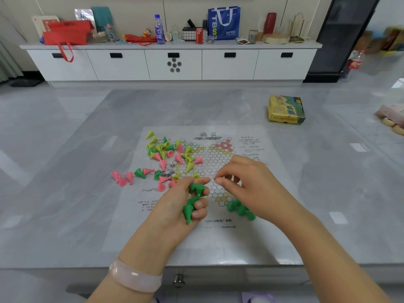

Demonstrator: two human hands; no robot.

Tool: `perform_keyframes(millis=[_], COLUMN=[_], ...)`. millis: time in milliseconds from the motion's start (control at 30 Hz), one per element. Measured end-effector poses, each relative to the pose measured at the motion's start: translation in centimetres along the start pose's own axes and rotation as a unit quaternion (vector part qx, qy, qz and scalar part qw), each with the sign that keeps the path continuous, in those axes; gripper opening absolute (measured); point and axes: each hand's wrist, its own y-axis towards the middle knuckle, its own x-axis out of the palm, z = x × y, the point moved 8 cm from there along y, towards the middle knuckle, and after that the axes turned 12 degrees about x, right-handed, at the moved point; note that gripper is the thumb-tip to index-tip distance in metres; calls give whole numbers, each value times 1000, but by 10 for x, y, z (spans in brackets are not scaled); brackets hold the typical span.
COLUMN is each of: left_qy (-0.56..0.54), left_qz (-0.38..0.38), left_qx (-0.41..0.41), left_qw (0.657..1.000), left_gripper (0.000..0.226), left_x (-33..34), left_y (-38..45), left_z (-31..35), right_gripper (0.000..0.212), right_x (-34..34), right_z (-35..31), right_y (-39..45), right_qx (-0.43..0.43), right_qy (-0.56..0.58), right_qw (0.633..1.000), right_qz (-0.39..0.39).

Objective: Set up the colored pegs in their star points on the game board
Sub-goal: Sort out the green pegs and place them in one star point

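Observation:
A paper game board [251, 217] printed with a star of circles lies flat on the grey table. My left hand [175, 208] lies palm up over its near-left part and holds several green pegs [192, 204] in curled fingers. My right hand [247, 184] hovers over the star's near point, thumb and fingers curled together; I cannot tell whether anything is pinched. Several more green pegs [239, 208] stand under it on the near star point. A loose heap of yellow, pink and green pegs [166, 152] covers the board's left side, with a few pink pegs [122, 179] off the sheet.
A yellow-green game box [286, 110] sits at the table's far right. A pink object [391, 117] lies at the right edge. Behind the table stands a white cabinet [175, 64] loaded with bags, bottles and cans. A drawer knob [179, 279] is at the table's front.

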Motion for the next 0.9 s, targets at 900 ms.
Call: perform_keyframes(millis=[900], left_qy=[114], left_qz=[-37], left_qx=[74], left_qw=[990], left_gripper=[24], left_x=[12], left_y=[-6], left_z=[12], right_gripper=[15], right_x=[7], right_z=[14], right_y=[-1], right_qx=[46], right_qy=[91], right_qw=[994], right_qz=[-38])
